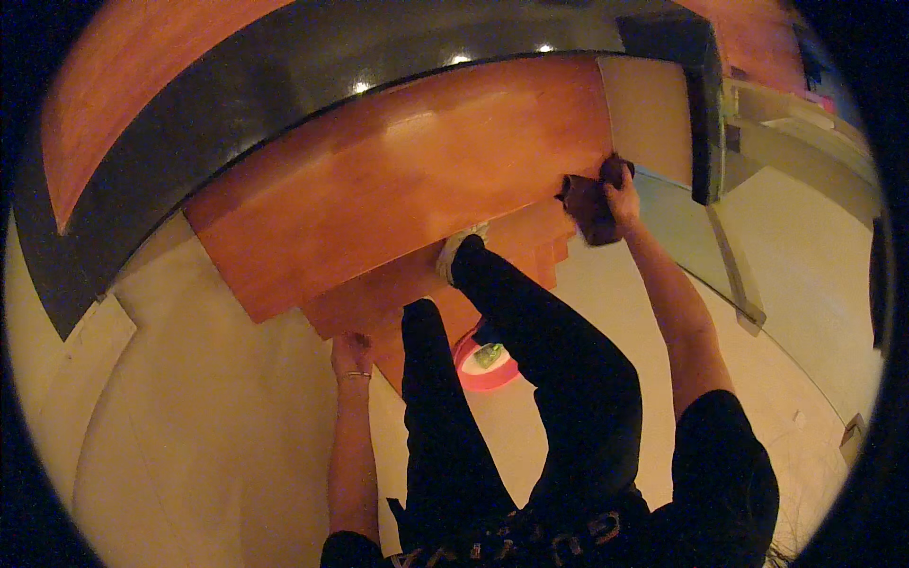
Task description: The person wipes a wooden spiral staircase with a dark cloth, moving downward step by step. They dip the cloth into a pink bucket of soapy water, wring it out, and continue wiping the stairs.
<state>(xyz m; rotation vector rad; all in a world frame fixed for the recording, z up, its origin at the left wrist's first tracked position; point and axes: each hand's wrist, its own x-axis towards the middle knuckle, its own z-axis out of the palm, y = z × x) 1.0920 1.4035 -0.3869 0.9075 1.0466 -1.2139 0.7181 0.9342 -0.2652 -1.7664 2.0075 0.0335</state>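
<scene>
My right hand (623, 204) grips a bunched dark cloth (591, 211) at the right end of the reddish-brown wooden steps (412, 177). Part of the cloth hangs below the fingers. On the opposite side, my left hand (353, 353) is at the left edge of a lower step, its fingers partly hidden in shadow. Whether it holds that edge or only rests there is unclear. One of my feet, in a light shoe (449, 259), stands on a step between the hands.
A red-rimmed basin (490, 383) with something green inside sits below, partly behind my leg. Above the wooden steps curves a glossy dark band (298, 92). A glass panel (682, 220) with metal fittings runs along the right. A pale wall or floor surface (234, 397) lies left.
</scene>
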